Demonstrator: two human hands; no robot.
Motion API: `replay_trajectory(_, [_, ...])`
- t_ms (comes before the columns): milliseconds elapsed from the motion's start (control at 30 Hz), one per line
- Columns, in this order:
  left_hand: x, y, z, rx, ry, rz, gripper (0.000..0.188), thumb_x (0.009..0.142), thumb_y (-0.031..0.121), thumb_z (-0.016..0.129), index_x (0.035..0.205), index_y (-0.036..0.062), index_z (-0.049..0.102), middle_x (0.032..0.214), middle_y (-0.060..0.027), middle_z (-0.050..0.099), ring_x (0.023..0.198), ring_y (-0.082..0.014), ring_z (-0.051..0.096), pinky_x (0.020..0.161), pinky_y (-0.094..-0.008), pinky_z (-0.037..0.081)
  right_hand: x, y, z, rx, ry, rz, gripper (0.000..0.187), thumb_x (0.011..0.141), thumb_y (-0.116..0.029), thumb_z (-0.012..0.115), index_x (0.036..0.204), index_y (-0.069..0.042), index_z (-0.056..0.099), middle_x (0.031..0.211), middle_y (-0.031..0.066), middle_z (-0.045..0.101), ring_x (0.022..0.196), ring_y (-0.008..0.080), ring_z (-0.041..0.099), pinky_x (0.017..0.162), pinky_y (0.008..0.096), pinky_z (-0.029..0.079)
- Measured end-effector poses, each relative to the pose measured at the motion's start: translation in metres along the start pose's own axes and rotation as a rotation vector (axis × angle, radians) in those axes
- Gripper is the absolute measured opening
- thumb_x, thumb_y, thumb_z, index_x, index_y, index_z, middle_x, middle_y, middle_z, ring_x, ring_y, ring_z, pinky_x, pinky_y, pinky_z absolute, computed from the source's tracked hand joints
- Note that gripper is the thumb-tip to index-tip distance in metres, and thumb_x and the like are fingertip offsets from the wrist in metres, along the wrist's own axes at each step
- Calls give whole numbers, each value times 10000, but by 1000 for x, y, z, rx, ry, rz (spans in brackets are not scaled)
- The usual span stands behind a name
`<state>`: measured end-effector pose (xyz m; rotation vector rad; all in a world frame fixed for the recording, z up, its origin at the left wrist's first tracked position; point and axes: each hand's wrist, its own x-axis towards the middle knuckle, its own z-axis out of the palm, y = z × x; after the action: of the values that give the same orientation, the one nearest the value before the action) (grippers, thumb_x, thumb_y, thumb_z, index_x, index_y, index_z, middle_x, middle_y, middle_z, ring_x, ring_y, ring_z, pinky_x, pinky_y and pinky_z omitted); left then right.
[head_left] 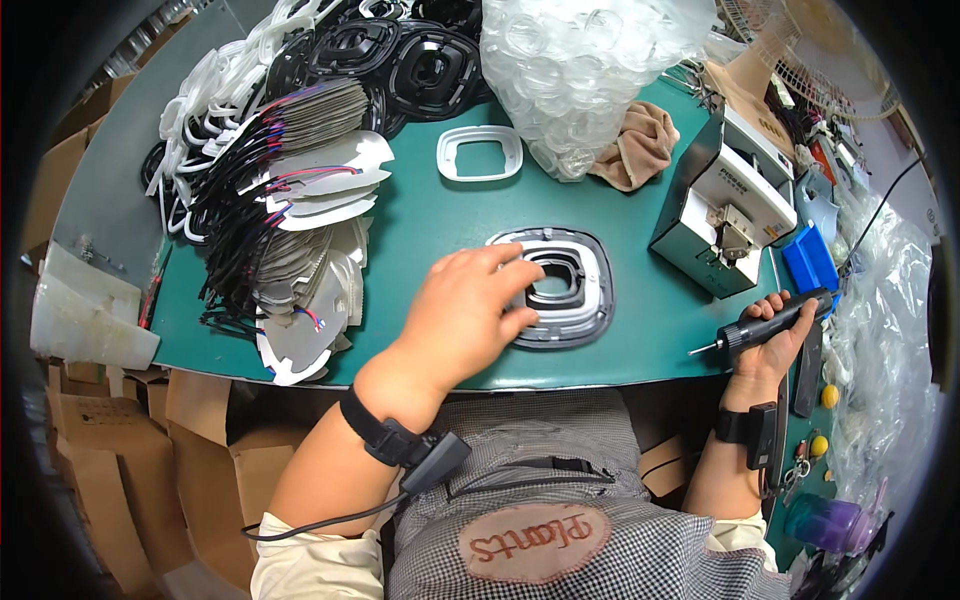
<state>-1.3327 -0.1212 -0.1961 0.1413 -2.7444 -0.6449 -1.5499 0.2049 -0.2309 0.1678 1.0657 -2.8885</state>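
In the middle of the bench lies a rounded-square black plastic housing point(602, 290) with a white ring point(590, 268) seated in it and an opening at its centre. My left hand point(470, 305) grips the left side of this housing, thumb and fingers spread over the rim and ring. Off to the right, an electric screwdriver point(765, 325) is wrapped in the fingers of my right hand point(775, 335). Its thin bit points left, apart from the housing. A loose white frame point(447, 160) lies flat beyond my left hand.
Stacked grey-white plates with wires point(310, 240) crowd the left, with black housings point(430, 70) and white frames point(200, 110) behind. A bag of clear round parts point(590, 70), a brown cloth point(638, 145), a screw feeder box point(725, 200) and a blue bin point(810, 260) stand farther right.
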Motion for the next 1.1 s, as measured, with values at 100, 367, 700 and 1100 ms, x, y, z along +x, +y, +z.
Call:
replay_trajectory(100, [-2,-1,-2,-25,-2,-55,410,770,195,782,1155,150,650,1311,-104,600,1171,-323,566,998,-445,432,7,7,-7,-16,35,13,449,910,-474,679,986,-61,521,770,32,513,645,135,507,622,274,488])
replay_trajectory(367, [-13,2,-17,-29,109,-105,442,791,167,765,1216,136,646,1312,-145,596,1178,-341,565,1004,-427,448,8,26,13,-103,172,-36,299,921,-313,713,986,-80,536,804,64,571,691,172,572,679,298,511])
replay_trajectory(700, [-35,-17,-82,29,228,-147,311,798,144,750,1099,88,695,1141,-127,683,1088,-314,617,952,-412,476,22,38,-1,-605,163,-349,727,927,13,574,1547,-51,199,1272,116,519,953,188,604,800,313,524])
replay_trajectory(1100, [-12,-13,-88,29,157,-61,271,791,130,757,1051,84,691,1052,-110,692,1017,-316,638,893,-409,502,6,20,11,-662,29,-351,555,962,-47,498,1497,-48,351,1498,162,369,1318,232,433,1103,333,328])
